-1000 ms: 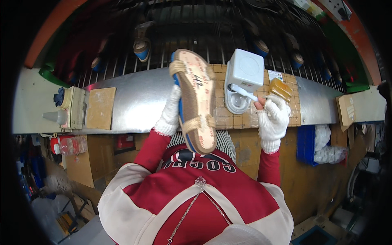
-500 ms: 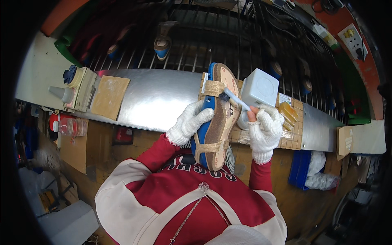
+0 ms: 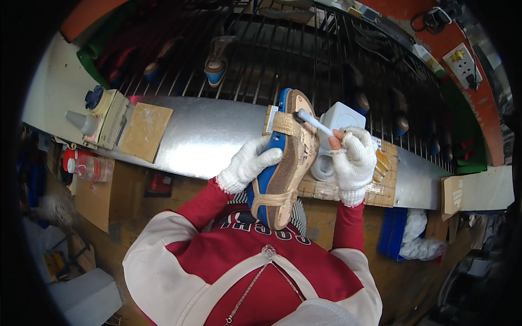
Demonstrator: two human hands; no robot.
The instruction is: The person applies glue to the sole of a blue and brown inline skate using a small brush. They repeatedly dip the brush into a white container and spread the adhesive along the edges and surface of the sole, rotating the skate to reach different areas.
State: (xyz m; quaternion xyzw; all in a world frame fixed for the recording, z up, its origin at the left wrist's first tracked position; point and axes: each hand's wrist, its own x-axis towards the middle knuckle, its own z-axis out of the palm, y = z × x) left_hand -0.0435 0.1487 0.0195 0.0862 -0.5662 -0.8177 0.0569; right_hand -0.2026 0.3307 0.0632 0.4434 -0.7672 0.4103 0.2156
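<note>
My left hand point(image 3: 249, 164), in a white knit glove, grips the side of a sandal sole with tan woven straps point(image 3: 280, 199) on a blue shoe last point(image 3: 268, 175). The sole's underside faces right, and the piece stands nearly upright before my chest. My right hand point(image 3: 354, 163), gloved with bare fingertips, pinches a brush with a pale handle point(image 3: 316, 123). Its dark bristles touch the sole's edge beside the upper strap. Below the brush, near my right hand, sits a small round white container point(image 3: 323, 168). Behind it stands a pale square plastic bottle point(image 3: 344, 118).
A metal ledge point(image 3: 217, 130) runs across, with a tan board point(image 3: 146, 132) at its left. Yellow blocks point(image 3: 382, 165) lie on the gridded mat point(image 3: 353, 196) at right. Beyond the ledge, a rack of metal bars point(image 3: 261, 60) carries several shoes. A blue crate point(image 3: 392, 233) stands below right.
The brush tip has moved up along the sole's edge, from below the upper strap to beside it. My right hand has risen slightly. The sandal has shifted a little left and down.
</note>
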